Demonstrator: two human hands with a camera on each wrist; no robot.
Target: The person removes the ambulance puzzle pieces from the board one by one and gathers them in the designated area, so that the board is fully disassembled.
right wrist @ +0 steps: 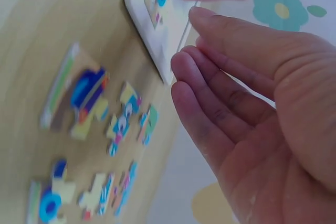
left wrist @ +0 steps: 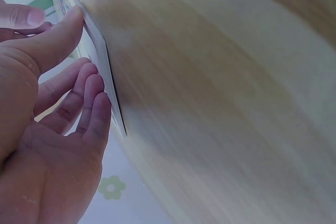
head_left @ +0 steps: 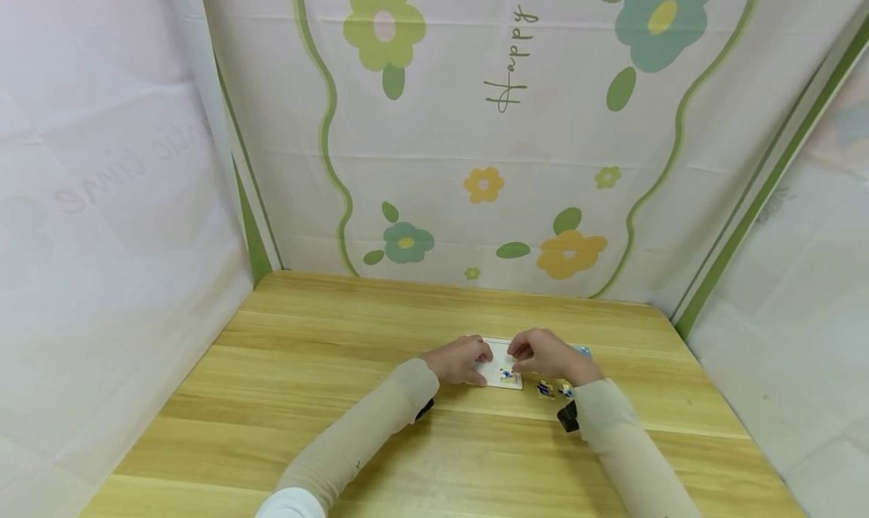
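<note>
A white puzzle board (head_left: 498,348) lies flat on the table between the two hands. In its near right corner sits a jigsaw piece (head_left: 508,375) with blue and cream print. My left hand (head_left: 463,360) rests at the board's left side, its thumb and fingertips touching it, as the left wrist view shows along the board's edge (left wrist: 100,43). Over the right side of the board is my right hand (head_left: 548,354). Its fingers are loosely bent, and the right wrist view shows nothing held between thumb and fingers.
Several loose jigsaw pieces lie right of the board, among them a blue-striped one (head_left: 545,388) and a piece with eyes (right wrist: 124,119). Others sit partly behind the right hand. A printed cloth (head_left: 434,141) hangs beyond the wooden table's (head_left: 339,329) far edge.
</note>
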